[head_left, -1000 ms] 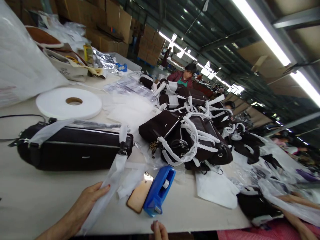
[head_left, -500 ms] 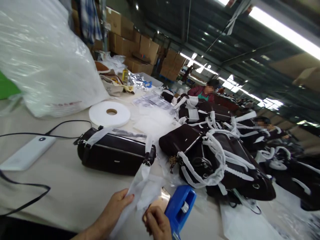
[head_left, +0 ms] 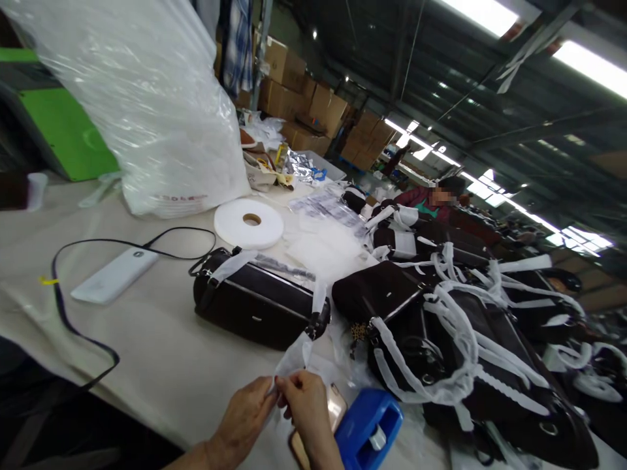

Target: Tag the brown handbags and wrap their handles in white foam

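A small dark brown handbag point(head_left: 259, 300) lies on the table with white wrapping around its handle ends. From its right ring a strap wrapped in thin white paper point(head_left: 294, 356) runs down toward me. My left hand point(head_left: 245, 414) is closed around this strap. Close against it, my right hand point(head_left: 304, 399) pinches the strap's wrapping between thumb and fingers. Under the right wrist, a gold phone point(head_left: 336, 406) is partly covered. Beside the phone sits a blue tape dispenser point(head_left: 371, 427).
Dark bags with white-wrapped handles point(head_left: 441, 339) are heaped on the right. Behind the handbag lies a white roll point(head_left: 235, 225). A white power bank point(head_left: 115, 275) with a black cable is on the left, below a large plastic sack point(head_left: 161, 124). A person point(head_left: 431, 199) sits farther back.
My right hand has moved up and left from beside the phone to meet my left hand at the strap. The view has shifted left, showing more of the green box.
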`<action>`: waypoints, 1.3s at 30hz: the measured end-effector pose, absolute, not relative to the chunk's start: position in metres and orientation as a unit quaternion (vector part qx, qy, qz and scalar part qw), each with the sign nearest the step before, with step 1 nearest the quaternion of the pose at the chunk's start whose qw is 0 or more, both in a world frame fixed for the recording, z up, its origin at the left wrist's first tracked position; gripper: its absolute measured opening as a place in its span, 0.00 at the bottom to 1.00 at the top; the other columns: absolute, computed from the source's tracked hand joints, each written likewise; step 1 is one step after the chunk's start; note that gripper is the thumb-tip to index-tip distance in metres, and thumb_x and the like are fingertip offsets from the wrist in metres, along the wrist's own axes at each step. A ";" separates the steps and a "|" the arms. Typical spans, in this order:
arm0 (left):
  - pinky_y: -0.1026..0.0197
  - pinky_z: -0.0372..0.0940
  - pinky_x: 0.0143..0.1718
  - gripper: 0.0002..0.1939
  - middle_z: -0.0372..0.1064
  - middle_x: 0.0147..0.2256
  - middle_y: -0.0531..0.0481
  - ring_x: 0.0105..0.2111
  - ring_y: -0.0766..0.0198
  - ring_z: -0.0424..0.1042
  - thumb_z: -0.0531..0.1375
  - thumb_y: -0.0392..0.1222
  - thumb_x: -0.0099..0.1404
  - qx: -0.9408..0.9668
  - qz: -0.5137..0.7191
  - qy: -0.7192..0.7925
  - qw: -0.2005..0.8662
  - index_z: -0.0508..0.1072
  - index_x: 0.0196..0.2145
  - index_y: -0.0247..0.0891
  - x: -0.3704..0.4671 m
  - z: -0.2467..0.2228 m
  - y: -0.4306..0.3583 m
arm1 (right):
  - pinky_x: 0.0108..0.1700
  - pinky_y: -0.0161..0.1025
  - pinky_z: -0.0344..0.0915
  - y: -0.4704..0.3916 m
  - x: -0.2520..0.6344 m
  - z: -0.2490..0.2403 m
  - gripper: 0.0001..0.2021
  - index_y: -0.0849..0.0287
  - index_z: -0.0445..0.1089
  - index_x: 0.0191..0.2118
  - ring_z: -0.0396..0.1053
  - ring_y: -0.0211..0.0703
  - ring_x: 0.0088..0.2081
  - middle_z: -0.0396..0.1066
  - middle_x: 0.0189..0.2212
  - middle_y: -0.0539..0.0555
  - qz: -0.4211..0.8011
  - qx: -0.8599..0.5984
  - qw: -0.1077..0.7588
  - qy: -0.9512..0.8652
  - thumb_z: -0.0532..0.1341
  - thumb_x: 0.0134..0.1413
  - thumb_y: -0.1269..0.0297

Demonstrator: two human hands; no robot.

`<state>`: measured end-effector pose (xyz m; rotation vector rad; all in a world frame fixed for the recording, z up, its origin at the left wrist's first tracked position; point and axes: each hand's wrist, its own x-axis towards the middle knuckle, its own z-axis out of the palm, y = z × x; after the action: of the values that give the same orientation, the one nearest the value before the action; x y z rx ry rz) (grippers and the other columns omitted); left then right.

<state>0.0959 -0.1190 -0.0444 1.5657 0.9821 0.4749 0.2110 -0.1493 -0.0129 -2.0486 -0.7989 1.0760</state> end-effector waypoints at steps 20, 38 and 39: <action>0.57 0.66 0.36 0.21 0.71 0.34 0.44 0.33 0.56 0.71 0.52 0.48 0.55 0.601 0.246 0.495 0.577 0.60 0.44 0.34 0.086 -0.033 -0.113 | 0.20 0.30 0.45 -0.162 0.183 -0.060 0.16 0.63 0.70 0.32 0.49 0.29 0.18 0.62 0.18 0.46 0.526 -0.560 0.634 -0.091 0.65 0.39 0.55; 0.63 0.59 0.26 0.13 0.67 0.21 0.50 0.25 0.60 0.66 0.50 0.50 0.52 0.656 0.113 0.421 0.617 0.63 0.20 0.38 0.097 -0.021 -0.096 | 0.17 0.29 0.42 -0.160 0.191 -0.059 0.14 0.63 0.68 0.26 0.48 0.27 0.16 0.57 0.15 0.44 0.533 -0.542 0.639 -0.114 0.66 0.37 0.56; 0.63 0.59 0.26 0.13 0.68 0.21 0.50 0.24 0.61 0.66 0.50 0.50 0.52 0.673 0.106 0.405 0.610 0.64 0.20 0.38 0.096 -0.021 -0.094 | 0.16 0.29 0.42 -0.159 0.192 -0.059 0.14 0.63 0.68 0.25 0.48 0.27 0.16 0.58 0.15 0.44 0.533 -0.542 0.640 -0.112 0.66 0.36 0.57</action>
<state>0.0960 -0.0938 -0.0210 1.5533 0.9345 0.2440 0.1917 -0.1594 -0.0594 -1.2364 -0.2560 1.2145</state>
